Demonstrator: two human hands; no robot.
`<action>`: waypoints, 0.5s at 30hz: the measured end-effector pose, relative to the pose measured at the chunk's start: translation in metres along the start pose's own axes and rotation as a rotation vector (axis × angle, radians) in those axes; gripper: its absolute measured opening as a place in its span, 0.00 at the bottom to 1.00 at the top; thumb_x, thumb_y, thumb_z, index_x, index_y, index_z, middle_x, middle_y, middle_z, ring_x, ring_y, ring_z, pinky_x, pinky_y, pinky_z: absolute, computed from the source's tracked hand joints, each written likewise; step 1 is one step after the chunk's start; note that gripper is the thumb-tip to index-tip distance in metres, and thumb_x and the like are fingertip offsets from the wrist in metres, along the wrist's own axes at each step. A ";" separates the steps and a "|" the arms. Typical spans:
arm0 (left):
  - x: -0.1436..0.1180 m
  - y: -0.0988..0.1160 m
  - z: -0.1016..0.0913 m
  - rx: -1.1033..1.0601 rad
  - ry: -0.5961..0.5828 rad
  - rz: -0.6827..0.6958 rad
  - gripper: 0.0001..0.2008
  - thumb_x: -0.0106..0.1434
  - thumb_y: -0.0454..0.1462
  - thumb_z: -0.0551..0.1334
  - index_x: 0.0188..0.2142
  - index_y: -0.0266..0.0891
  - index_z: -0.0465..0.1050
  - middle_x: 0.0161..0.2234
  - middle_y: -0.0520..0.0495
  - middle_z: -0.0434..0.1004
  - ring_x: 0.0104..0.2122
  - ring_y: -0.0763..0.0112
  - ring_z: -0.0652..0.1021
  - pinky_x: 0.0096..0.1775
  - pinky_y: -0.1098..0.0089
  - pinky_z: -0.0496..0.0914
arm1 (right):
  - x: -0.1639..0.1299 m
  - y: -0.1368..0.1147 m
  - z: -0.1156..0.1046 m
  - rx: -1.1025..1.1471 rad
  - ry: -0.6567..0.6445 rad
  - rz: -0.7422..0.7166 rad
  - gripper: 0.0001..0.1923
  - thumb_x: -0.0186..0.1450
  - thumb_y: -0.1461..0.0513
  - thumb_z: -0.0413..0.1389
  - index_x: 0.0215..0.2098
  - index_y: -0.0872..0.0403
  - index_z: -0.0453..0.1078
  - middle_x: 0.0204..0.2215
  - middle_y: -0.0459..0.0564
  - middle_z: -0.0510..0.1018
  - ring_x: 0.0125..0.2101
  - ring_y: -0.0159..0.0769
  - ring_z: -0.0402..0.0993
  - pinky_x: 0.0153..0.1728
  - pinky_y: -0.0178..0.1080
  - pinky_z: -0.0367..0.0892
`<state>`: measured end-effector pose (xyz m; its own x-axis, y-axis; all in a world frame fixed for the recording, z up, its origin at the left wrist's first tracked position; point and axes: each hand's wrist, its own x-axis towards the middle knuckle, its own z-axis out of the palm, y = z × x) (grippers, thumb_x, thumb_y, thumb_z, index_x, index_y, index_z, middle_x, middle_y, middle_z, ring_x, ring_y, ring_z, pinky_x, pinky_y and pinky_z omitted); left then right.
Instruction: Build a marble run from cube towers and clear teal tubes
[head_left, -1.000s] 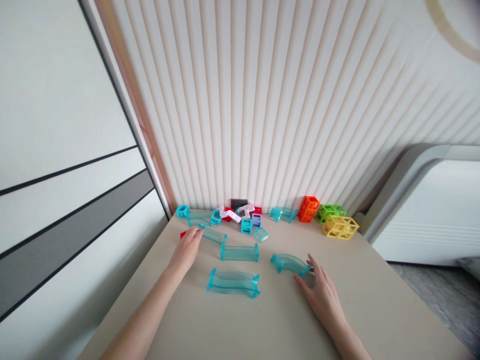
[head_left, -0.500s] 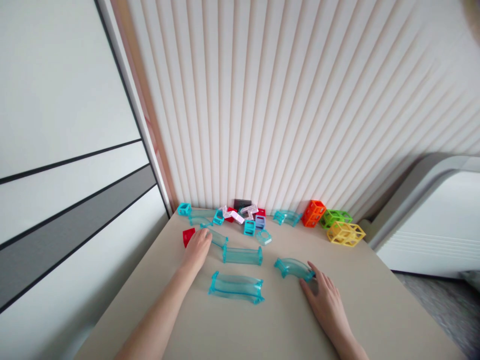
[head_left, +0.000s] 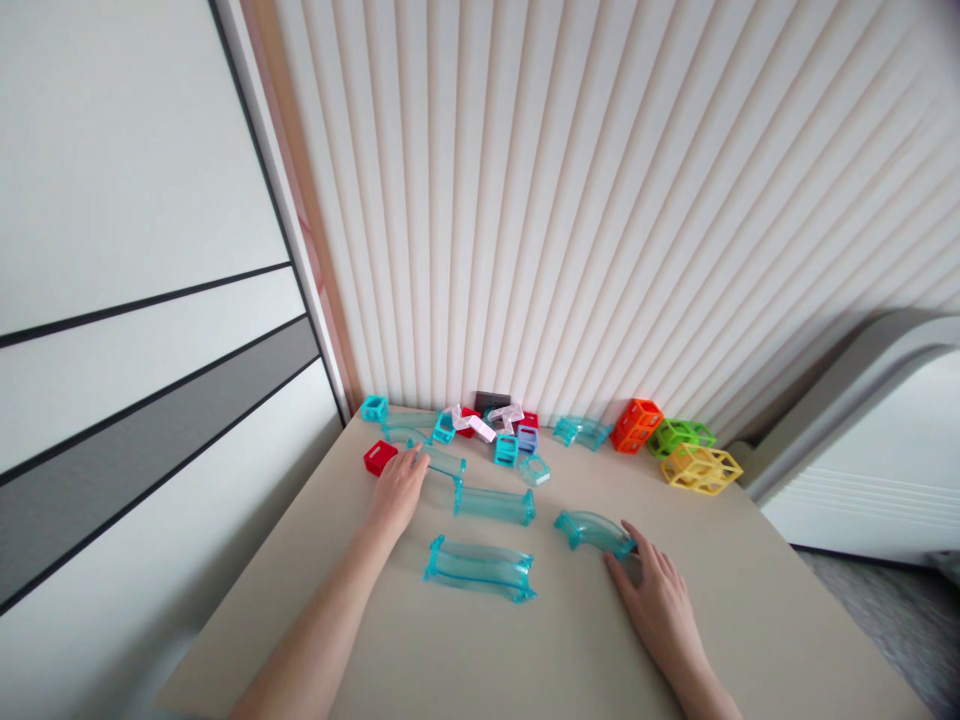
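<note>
My left hand (head_left: 399, 492) reaches to the far left of the table, its fingers closed on the near-left end of a clear teal track piece (head_left: 445, 460). A red open block (head_left: 380, 458) lies just left of those fingers. My right hand (head_left: 654, 588) rests low on the right, thumb and forefinger gripping the right end of a curved teal track piece (head_left: 594, 531). Between the hands lie two straight teal track pieces, one farther off (head_left: 493, 504) and one nearer (head_left: 480, 570). The palm sides of both hands are hidden.
Against the ribbed wall (head_left: 480, 200) sit teal cube frames (head_left: 505, 450), pale pink pieces (head_left: 480, 429), another curved track (head_left: 582, 433), and orange (head_left: 636, 426), green (head_left: 681, 436) and yellow (head_left: 701, 468) frame blocks. A white cabinet (head_left: 112, 180) borders the table's left.
The view has shifted slightly. The track piece at my left hand and the red block have moved a little away from me. My right hand stays on the curved track.
</note>
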<state>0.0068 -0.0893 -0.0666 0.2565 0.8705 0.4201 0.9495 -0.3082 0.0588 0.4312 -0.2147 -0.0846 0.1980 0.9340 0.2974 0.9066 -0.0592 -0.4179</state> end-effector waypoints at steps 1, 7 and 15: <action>0.001 0.001 0.001 0.002 0.005 -0.009 0.09 0.71 0.34 0.54 0.42 0.41 0.74 0.58 0.34 0.74 0.52 0.53 0.78 0.51 0.55 0.72 | 0.000 0.000 0.000 0.001 0.003 -0.003 0.29 0.68 0.46 0.49 0.62 0.51 0.63 0.47 0.57 0.79 0.49 0.53 0.75 0.50 0.55 0.68; 0.003 0.005 -0.002 0.024 0.015 -0.015 0.08 0.71 0.34 0.55 0.41 0.41 0.75 0.61 0.34 0.71 0.54 0.49 0.76 0.54 0.51 0.70 | -0.001 -0.001 0.000 -0.017 -0.002 -0.003 0.29 0.69 0.45 0.48 0.62 0.51 0.63 0.49 0.57 0.79 0.49 0.52 0.75 0.51 0.54 0.67; 0.001 0.008 -0.017 0.019 0.012 -0.001 0.12 0.66 0.27 0.54 0.38 0.40 0.76 0.57 0.37 0.75 0.60 0.49 0.71 0.60 0.48 0.64 | -0.001 -0.002 -0.003 -0.036 -0.011 -0.022 0.28 0.69 0.46 0.49 0.61 0.51 0.64 0.48 0.57 0.79 0.49 0.51 0.75 0.50 0.52 0.68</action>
<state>0.0121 -0.0975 -0.0504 0.2536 0.8662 0.4305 0.9530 -0.2999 0.0420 0.4307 -0.2161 -0.0816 0.1740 0.9389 0.2971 0.9235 -0.0508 -0.3803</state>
